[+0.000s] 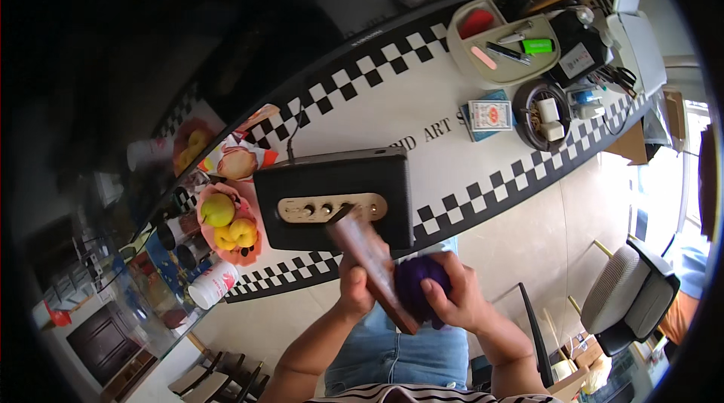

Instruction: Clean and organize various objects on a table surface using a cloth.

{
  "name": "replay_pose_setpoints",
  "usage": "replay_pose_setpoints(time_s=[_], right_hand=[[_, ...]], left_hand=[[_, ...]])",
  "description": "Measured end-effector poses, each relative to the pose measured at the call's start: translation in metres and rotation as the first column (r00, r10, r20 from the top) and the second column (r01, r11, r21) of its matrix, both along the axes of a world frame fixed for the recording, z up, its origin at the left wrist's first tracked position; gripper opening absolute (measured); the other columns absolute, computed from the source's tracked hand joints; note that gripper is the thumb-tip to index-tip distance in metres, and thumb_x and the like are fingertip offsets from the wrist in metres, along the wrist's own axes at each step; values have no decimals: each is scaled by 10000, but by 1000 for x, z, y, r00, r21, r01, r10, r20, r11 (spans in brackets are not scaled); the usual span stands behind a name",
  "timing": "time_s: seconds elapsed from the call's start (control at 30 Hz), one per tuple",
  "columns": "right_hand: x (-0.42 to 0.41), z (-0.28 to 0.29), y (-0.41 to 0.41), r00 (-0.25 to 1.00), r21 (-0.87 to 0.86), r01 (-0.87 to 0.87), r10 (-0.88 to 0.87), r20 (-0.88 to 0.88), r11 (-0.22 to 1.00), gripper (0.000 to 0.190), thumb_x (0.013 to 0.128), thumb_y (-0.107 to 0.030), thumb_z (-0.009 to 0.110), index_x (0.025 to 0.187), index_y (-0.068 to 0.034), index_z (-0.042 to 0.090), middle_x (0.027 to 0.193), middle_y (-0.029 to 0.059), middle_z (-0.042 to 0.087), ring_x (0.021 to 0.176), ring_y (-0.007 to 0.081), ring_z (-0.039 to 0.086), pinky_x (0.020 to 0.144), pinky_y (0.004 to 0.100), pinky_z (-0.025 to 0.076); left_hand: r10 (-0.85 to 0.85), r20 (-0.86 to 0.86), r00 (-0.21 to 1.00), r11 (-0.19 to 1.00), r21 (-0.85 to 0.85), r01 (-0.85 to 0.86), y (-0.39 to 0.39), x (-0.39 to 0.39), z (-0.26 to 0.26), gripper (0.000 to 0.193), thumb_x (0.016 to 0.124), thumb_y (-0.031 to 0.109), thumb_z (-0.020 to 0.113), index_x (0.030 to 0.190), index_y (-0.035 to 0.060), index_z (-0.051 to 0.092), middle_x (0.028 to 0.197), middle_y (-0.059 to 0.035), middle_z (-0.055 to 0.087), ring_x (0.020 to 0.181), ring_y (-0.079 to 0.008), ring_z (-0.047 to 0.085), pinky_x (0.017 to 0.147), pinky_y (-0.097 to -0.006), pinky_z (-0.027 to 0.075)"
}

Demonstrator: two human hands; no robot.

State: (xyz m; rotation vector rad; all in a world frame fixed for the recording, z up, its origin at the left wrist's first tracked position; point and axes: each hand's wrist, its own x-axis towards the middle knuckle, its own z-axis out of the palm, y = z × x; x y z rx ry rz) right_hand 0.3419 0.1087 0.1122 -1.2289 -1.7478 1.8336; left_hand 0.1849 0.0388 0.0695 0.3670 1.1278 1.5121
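Observation:
My left hand is closed around a flat, reddish-brown rectangular object, blurred and tilted, whose kind I cannot tell. In my right hand is a bunched purple cloth, pressed against or very near the right side of the brown object. Both hands are just in front of the table edge, above my lap. Behind them a black speaker with a gold-coloured knob panel rests on the table; the upper end of the brown object overlaps the panel in view.
Left of the speaker are a pink fruit plate, a snack bag and a white paper cup. At the right are a card box, a round dark tray and a cream organizer. A large dark screen borders the table's back.

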Motion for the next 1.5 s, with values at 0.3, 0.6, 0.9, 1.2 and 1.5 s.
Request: replay_pose_setpoints(time_s=[0.3, 0.6, 0.9, 1.2, 1.5], right_hand=[[-27, -6, 7, 763, -272, -614, 645, 33, 741, 749, 690, -532, 629, 1191, -46, 356, 636, 230, 568, 627, 380, 593, 596, 412, 467], [-39, -29, 7, 872, 403, -463, 323, 368, 789, 482, 696, -236, 668, 1040, 19, 446, 576, 112, 558, 519, 256, 582, 497, 322, 466], [-49, -30, 10, 830, 421, -520, 325, 453, 743, 471, 709, -252, 660, 1031, 19, 450, 546, 78, 533, 491, 222, 569, 483, 310, 459], [-57, -22, 16, 754, 354, -579, 319, 574, 734, 489, 717, -295, 646, 1061, -6, 452, 532, 84, 531, 478, 222, 571, 449, 317, 454], [-23, 7, 71, 914, 194, -216, 128, 386, 957, 314, 683, -265, 705, 872, -58, 564, 687, 117, 622, 627, 272, 633, 572, 309, 502]], left_hand=[[372, -133, 919, 925, 134, -355, -33, -17, 0, 578, 736, 591, 538, 999, 102, 378, 739, 5, 369, 660, -128, 376, 609, -289, 368], [368, -359, 858, 870, -192, -454, -69, -115, -1, 283, 763, 29, 444, 1044, 57, 450, 754, -26, 456, 705, -162, 466, 635, -290, 390], [-361, -924, 125, 932, -357, 58, 3, -143, 11, 67, 788, 8, 538, 842, 28, 572, 809, -93, 546, 740, -223, 534, 670, -294, 413], [-251, -967, -43, 937, -254, 238, 38, -123, 3, 112, 659, 66, 676, 760, 93, 634, 777, -9, 545, 756, -192, 527, 662, -315, 396], [-262, -963, 60, 963, -265, -54, 24, -157, 2, 597, 671, 38, 660, 1218, 73, 424, 1154, -142, 468, 1050, -314, 447, 889, -360, 360]])
